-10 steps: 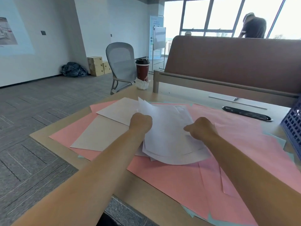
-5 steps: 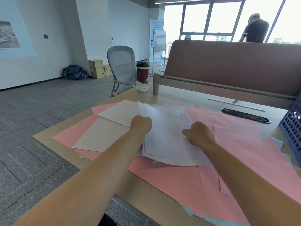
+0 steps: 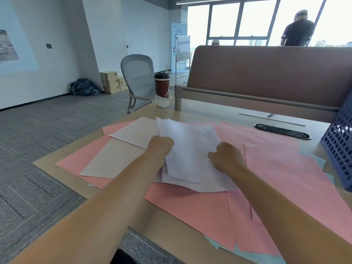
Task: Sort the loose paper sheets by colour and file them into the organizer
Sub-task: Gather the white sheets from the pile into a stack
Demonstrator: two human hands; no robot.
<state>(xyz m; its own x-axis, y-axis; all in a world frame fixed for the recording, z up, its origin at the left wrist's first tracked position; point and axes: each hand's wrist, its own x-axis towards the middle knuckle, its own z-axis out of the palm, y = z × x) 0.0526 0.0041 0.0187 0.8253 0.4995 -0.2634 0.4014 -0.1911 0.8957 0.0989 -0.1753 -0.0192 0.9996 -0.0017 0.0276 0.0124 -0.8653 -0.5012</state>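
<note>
Compared with a second before, our right hand [image 3: 226, 156] had slid a little inward across the pile toward our left hand [image 3: 161, 146], so the two fists sat closer together. The loose stack of white paper sheets [image 3: 188, 155] between them looked slightly more gathered, and its far corners stayed fanned out. The rest of the desk had not changed.

We could read no writing. The tall standing banner [image 3: 178, 46] by the window carried lines of print too small to make out. The dark red paper cup with a black lid [image 3: 162, 86] bore a pale design that we could not decipher.

Both hands were closed tight, knuckles up. The left fist gripped the left edge of the white paper sheets and the right fist gripped their right edge. The fingertips were curled out of sight beneath the paper.

The white stack lay in the middle of the light wooden desk [image 3: 171, 231], on top of a spread of large pink paper sheets [image 3: 285, 168]. Two cream paper sheets [image 3: 114, 159] lay just left of it, also on the pink. Pale blue paper sheets [image 3: 257, 257] showed from under the pink at the near edge. The dark blue perforated plastic organizer [image 3: 341, 143] stood at the desk's right edge, well apart from the hands. A black oval cable slot [image 3: 282, 131] lay in the desk behind the papers.
</note>
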